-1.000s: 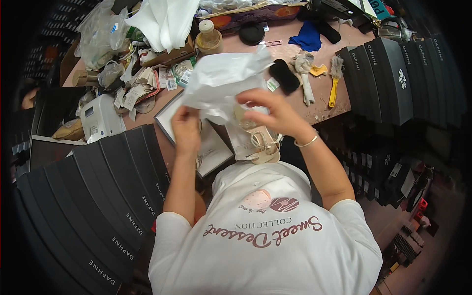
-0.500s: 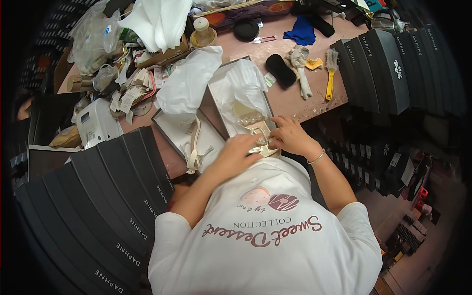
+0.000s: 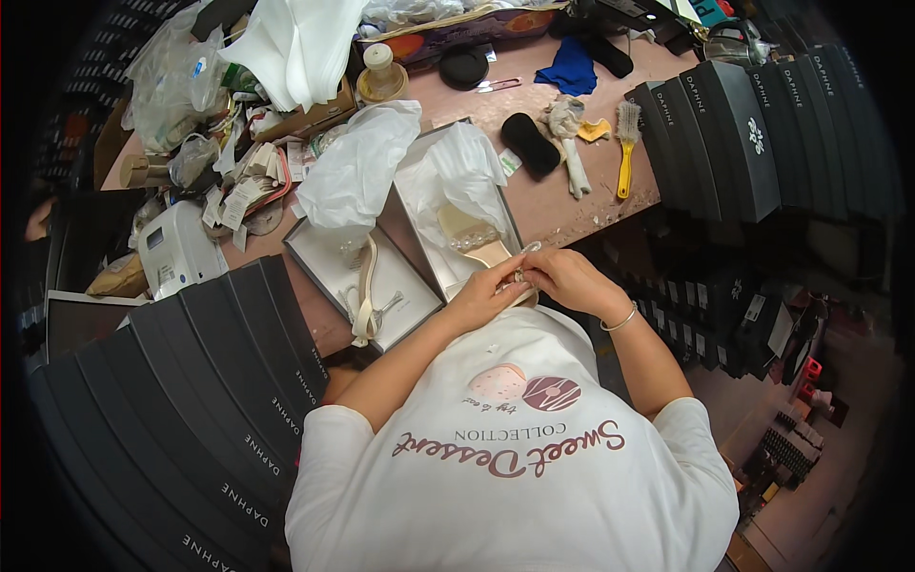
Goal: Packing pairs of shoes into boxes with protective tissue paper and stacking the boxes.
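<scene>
A pale sandal with a beaded toe strap lies toe-away at the near end of an open grey shoebox tray. Over its heel end my two hands meet. My left hand and my right hand have their fingers pinched together on the sandal's thin ankle strap, which shows a sparkly trim; the buckle area is hidden by the fingers. To the left, a second sandal rests on its side in another tray. White tissue paper bunches at that tray's far end.
Dark shoeboxes stand in rows at left and right. Beyond the trays lie a black sponge-like pad, a yellow-handled brush, a blue cloth and a jar. A white device sits at left.
My hands have drawn together at the ankle strap, the left one moving right and upward. More of the sandal's toe and insole shows. The whole view has shifted slightly.
</scene>
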Motion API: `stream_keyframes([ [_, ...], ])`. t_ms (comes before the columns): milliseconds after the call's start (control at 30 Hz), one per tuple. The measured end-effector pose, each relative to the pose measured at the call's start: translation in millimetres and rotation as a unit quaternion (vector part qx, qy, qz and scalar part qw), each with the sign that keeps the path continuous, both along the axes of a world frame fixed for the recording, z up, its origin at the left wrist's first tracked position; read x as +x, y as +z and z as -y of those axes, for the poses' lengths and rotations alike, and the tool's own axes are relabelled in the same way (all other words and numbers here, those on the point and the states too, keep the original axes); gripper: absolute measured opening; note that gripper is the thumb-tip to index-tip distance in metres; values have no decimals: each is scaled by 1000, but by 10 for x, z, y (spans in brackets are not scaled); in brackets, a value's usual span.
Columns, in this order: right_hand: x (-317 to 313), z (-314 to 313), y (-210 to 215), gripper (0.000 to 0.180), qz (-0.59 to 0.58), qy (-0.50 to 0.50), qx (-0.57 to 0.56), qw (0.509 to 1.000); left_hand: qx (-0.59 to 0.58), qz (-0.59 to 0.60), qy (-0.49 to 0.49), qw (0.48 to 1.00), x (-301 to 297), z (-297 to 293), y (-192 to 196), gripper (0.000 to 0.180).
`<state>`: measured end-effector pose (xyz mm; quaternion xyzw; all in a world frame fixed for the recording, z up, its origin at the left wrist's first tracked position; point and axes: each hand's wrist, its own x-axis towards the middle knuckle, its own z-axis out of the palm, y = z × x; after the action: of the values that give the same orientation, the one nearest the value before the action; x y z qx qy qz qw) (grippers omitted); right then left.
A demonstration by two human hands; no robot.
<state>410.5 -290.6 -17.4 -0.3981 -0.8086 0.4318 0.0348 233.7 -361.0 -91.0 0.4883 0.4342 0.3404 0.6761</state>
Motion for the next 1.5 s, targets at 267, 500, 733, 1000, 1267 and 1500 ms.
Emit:
stream_keyframes([
  [267, 103, -36, 127, 14, 6, -10, 3, 1000, 58, -58, 54, 995, 94, 28, -31, 24],
  [500, 212, -7, 138, 11, 8, -44, 14, 999, 27, -85, 61, 994, 23, 109, -37, 27],
  [733, 243, 1, 132, 11, 20, -37, 25, 999, -21, -71, 51, 996, -3, 174, -65, 35],
  [1000, 231, 32, 75, 12, 31, -50, 31, 998, -46, -44, 47, 997, -46, 264, -156, 36],
  [1267, 178, -38, 85, 12, 37, -60, 63, 996, -80, 79, 60, 992, -58, 255, 0, 53],
  [1500, 177, -33, 41, 12, 48, -61, 75, 994, -73, 89, 57, 992, -68, 268, 21, 55],
])
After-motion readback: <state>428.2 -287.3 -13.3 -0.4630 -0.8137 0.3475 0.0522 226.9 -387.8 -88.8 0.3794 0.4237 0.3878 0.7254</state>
